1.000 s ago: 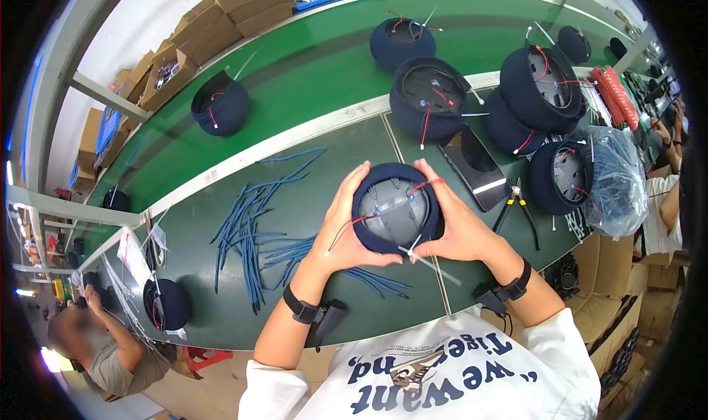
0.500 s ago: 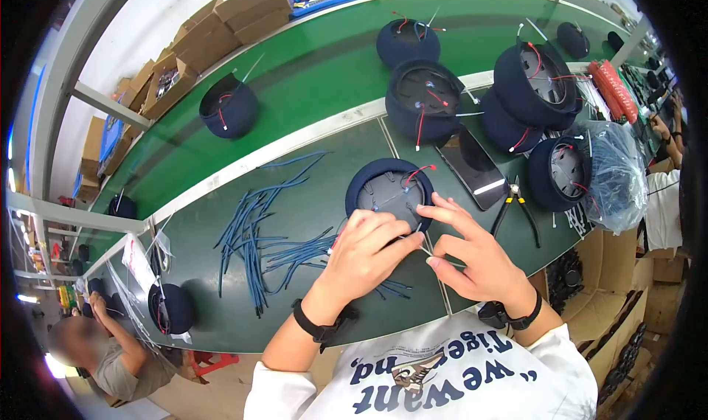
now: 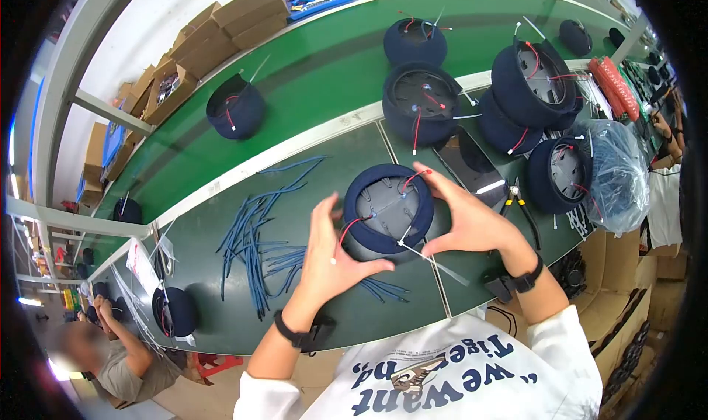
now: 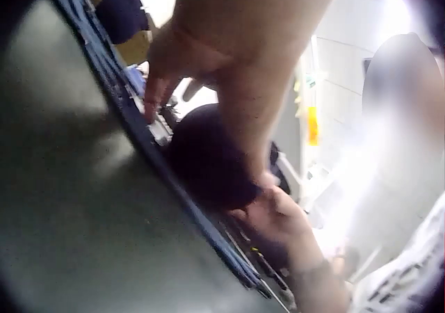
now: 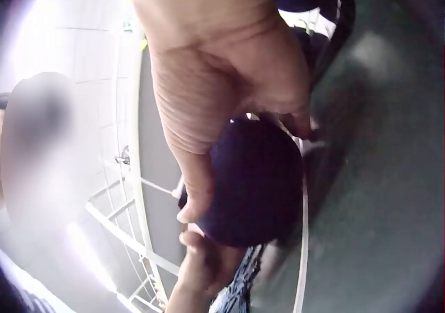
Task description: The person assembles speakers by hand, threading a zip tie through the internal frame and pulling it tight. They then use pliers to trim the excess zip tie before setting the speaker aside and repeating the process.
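Note:
A round navy fabric-covered shell [image 3: 356, 232] with a grey plastic inside sits on the dark green table in the head view. Two red wires [image 3: 346, 228] come out of its inside, and a white cable tie [image 3: 448, 271] trails from its near rim to the right. My left hand [image 3: 322, 254] is spread at its left side, thumb stretched along the near edge. On the other side my right hand [image 3: 476, 221] is spread too, fingertips right at the upper right rim. Both wrist views show the navy shell [image 4: 205, 156] between the hands, its outer side [image 5: 257, 188] close to the right palm.
Blue sleeved cords [image 3: 254, 250] lie left of the hands. Beyond are a black phone-like slab [image 3: 468, 158], yellow-black cutters [image 3: 522, 210], several similar navy shells [image 3: 417, 125] and a clear plastic bag [image 3: 619, 176]. Cardboard boxes [image 3: 251, 14] line the back. Another person [image 3: 118, 353] sits at left.
Both hands first held the shell's sides, then met at its near rim by the cable tie. Now they have spread apart to either side. The cable tie now points right.

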### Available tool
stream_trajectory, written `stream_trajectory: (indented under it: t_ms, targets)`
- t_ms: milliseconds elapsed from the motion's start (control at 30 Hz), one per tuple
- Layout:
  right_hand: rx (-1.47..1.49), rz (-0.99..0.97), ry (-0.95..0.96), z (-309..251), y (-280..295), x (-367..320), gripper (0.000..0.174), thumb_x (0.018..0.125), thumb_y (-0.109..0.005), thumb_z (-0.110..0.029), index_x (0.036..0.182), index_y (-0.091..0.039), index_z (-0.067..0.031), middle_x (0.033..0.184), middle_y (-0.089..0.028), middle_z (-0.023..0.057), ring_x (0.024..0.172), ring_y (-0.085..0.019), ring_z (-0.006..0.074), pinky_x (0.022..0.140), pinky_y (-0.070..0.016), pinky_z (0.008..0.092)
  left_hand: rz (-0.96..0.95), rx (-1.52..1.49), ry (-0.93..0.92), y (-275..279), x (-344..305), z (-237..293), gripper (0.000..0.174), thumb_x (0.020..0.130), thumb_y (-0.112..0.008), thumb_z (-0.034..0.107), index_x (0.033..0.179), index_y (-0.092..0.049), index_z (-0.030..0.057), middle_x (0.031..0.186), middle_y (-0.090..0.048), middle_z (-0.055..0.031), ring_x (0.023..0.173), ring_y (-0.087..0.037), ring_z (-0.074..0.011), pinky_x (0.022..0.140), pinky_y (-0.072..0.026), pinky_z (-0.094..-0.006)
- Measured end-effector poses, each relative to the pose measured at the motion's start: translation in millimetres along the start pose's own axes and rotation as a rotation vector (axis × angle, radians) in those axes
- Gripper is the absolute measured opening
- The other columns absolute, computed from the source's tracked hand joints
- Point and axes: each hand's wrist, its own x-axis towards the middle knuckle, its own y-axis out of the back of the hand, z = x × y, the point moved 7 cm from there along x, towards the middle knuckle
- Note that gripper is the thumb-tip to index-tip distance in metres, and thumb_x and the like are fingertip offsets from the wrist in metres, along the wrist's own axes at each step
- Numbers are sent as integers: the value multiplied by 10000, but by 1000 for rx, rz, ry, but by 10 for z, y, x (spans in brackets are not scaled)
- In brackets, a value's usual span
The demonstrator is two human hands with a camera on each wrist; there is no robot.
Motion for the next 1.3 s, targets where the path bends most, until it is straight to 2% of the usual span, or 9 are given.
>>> stream_trajectory:
  t_ms: [167,400,467,500,567,633,767,1133,1300]
  targets:
    - [19,-14,-67,133,-254,171,1454,588,-1033,-337,1667,-112,-18,1685,-267,241,1565,-317,414,1275,-318,459,-34,-307,-122,-312,291,-171,1479,438,-1083,408,1606,-279,-12,1598,-425,-236,1462,-484,-377,1256,-348,-464]
    - [-146,121,-7,197,-273,7,1448,560,-1048,-359,1644,-149,-23,1705,-235,241,1571,-300,428,1268,-329,474,-6,-77,-189,-95,295,-199,1429,416,-1080,414,1572,-350,-3,1561,-459,-226,1444,-487,-378,1200,-412,-486]
    - [-82,204,34,47,-158,-164,1355,570,-1045,-380,1600,-228,-53,1698,-258,232,1551,-312,475,1256,-333,508,87,17,-142,298,182,-258,1361,405,-1075,437,1520,-426,2,1514,-493,-208,1388,-528,-372,1140,-462,-492]
    - [-119,302,136,-75,-97,-310,1032,619,-1023,-393,1438,-476,-83,1647,-359,222,1517,-352,514,1224,-349,577,142,50,-131,519,73,-250,1294,403,-1065,459,1468,-483,12,1449,-524,-194,1325,-552,-356,1071,-490,-479]
    - [-316,305,276,-225,-196,-495,812,660,-1001,-402,1284,-584,-92,1599,-425,213,1493,-388,517,1191,-370,612,338,179,-303,789,-156,-9,1033,416,-1049,478,1272,-653,55,1182,-631,-128,1115,-619,-305,911,-520,-429]
    - [-428,318,372,-365,-308,-548,383,803,-919,-333,971,-689,-77,1507,-530,201,1470,-429,522,1160,-387,652,202,118,-478,550,-206,402,709,545,-1024,356,1140,-743,94,1056,-700,-63,997,-666,-280,892,-531,-414]
    - [-234,309,365,-354,-373,-503,146,931,-734,-86,824,-661,-19,1470,-578,225,1486,-422,544,1188,-406,575,2,-13,-631,-106,111,649,355,750,-911,151,1083,-796,109,1078,-718,-49,990,-679,-261,845,-530,-401]
    - [226,479,221,-59,-217,-586,297,1004,-604,-10,720,-526,34,1346,-651,295,1388,-586,451,1132,-481,489,150,-65,-600,-259,144,426,338,717,-874,75,1044,-825,141,1006,-639,-65,985,-631,-274,882,-498,-401]
    - [647,364,138,13,57,-498,350,1092,-469,-236,858,-575,1,1373,-649,265,1329,-627,361,1135,-468,467,223,31,-576,23,15,636,343,706,-883,131,1044,-824,143,1074,-637,-99,1052,-613,-275,939,-480,-405]
